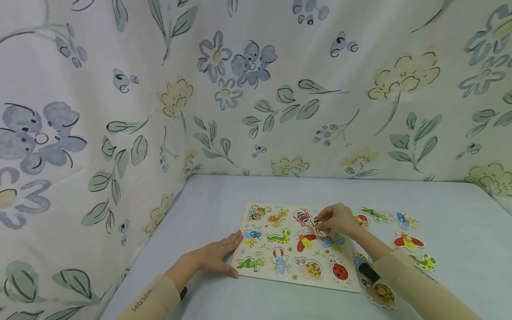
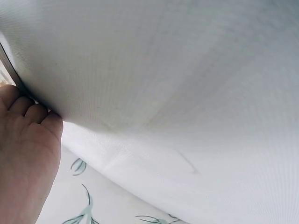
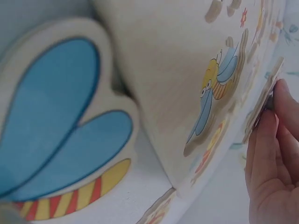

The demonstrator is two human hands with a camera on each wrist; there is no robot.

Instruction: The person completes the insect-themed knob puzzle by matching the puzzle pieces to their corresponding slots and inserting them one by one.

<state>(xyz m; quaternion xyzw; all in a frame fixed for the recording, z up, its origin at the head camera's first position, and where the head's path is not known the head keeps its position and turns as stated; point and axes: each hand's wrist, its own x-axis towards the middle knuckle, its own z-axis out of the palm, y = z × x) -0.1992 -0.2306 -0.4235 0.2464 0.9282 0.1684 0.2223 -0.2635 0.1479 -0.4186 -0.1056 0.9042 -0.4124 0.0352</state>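
Note:
A wooden insect puzzle board [image 1: 288, 277] lies flat on the table. My left hand [image 1: 217, 254] rests at the board's left edge, fingers extended and touching it; in the left wrist view the palm side of that hand [image 2: 30, 154] shows at the far left. Above the board's upper right part, my right hand [image 1: 339, 218] pinches a spider puzzle piece [image 1: 318, 226] between thumb and fingers. The piece [image 3: 262, 103] is tilted and seen nearly edge-on in the right wrist view. Beside it on the board is a purple spider picture [image 1: 302, 217].
Loose insect pieces lie right of the board, among them a grasshopper piece [image 1: 375, 214], a red-winged piece [image 1: 408, 241], a caterpillar piece [image 1: 424, 262] and a snail piece [image 1: 380, 295]. A dragonfly piece [image 3: 56, 116] sits close to the board's edge. A floral curtain [image 1: 288, 133] stands behind the table.

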